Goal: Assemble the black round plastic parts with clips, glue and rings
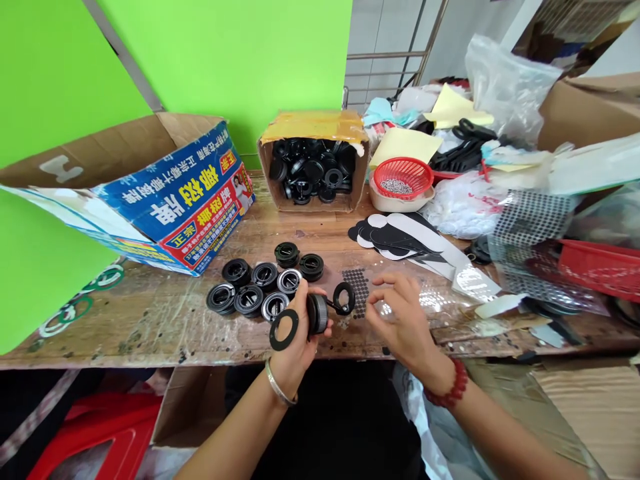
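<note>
My left hand [295, 333] is wrapped around a round black part with a ribbed rim [319, 315], held above the table's front. A black ring on a short arm [344, 299] sticks out from its right side. A flat black ring [284, 330] hangs at the same hand, over the palm side. My right hand [403, 320] hovers just to the right, thumb and forefinger drawn together; whether something tiny is between them cannot be made out. Between the hands lies a clear sheet of small dark dots [355, 287]. Behind my left hand sit several round black cases [249, 301], some stacked.
A blue printed carton [170, 200] stands at the left. At the back, an open box [265, 193] holds many black round parts. A red basket [404, 175], black-and-white cutouts [400, 235], bags and another red basket [600, 267] crowd the right. Green rings [107, 277] lie far left.
</note>
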The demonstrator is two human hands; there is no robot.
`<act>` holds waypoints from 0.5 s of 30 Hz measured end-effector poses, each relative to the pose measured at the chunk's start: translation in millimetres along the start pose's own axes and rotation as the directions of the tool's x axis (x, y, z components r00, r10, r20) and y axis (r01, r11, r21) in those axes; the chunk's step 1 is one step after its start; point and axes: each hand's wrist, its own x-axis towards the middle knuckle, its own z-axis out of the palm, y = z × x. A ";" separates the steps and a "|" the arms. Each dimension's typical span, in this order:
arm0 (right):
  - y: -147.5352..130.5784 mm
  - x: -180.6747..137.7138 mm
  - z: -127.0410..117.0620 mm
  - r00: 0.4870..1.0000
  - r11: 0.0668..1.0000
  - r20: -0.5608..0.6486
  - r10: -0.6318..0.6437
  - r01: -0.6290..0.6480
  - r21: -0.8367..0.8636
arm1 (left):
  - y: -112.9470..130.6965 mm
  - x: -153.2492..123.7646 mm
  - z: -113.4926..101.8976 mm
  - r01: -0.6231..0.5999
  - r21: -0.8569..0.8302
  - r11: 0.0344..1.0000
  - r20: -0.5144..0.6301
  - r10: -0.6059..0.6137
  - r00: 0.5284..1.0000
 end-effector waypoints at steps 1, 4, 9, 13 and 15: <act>-9.5 1.2 -1.2 1.000 1.000 -0.016 -0.018 0.018 0.023 | -0.3 -0.8 1.0 -0.010 0.002 1.000 0.016 0.010 1.000; -29.1 2.6 1.1 0.999 0.999 -0.034 -0.036 0.037 0.010 | -1.2 -3.6 3.6 -0.026 0.017 1.000 0.052 0.026 0.998; -30.5 1.6 8.5 1.000 0.999 0.009 -0.001 0.000 0.050 | -1.4 -9.5 5.0 -0.087 0.065 0.994 0.068 0.083 0.994; -25.1 1.4 8.1 0.998 0.992 0.069 0.012 -0.021 0.128 | -1.6 -13.4 7.6 -0.101 0.069 0.993 0.050 0.097 0.994; -23.7 -0.3 7.6 0.996 0.989 0.086 0.009 -0.022 0.149 | -2.4 -14.4 8.7 -0.104 0.055 0.993 0.042 0.102 0.994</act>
